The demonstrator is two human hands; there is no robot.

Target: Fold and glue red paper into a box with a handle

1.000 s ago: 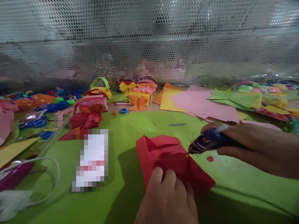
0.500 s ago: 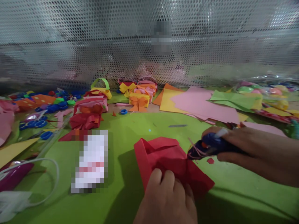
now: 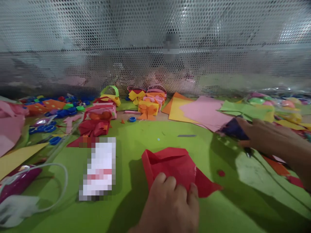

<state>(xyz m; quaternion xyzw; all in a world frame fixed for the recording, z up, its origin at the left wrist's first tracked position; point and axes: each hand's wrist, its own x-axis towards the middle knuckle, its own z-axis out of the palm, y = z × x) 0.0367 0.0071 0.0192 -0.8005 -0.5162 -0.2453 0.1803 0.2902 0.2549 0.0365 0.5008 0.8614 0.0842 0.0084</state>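
Note:
A folded piece of red paper point(image 3: 173, 161) rests on the green tabletop, with a raised flap along its left side. A thin shiny line, like glue, runs along its right fold. My left hand point(image 3: 171, 200) presses the paper from the near side, fingers curled over its edge. Off to the right, my right hand point(image 3: 263, 136) grips a dark blue glue gun point(image 3: 233, 128), which is blurred by motion and held above the table. A cord trails from it toward the lower right. A small red scrap point(image 3: 221, 173) lies between the paper and that hand.
Small paper baskets point(image 3: 148, 108) stand at the back. Pink sheets point(image 3: 204, 111) lie right of them. Scissors point(image 3: 42, 128), a blue ring point(image 3: 132, 119) and a white plug with cable point(image 3: 19, 207) are on the left. A perforated metal panel point(image 3: 136, 45) closes the far side.
My right hand has drawn the glue gun away from the red paper, up and to the right. My left hand stays on the paper. The view has shifted slightly.

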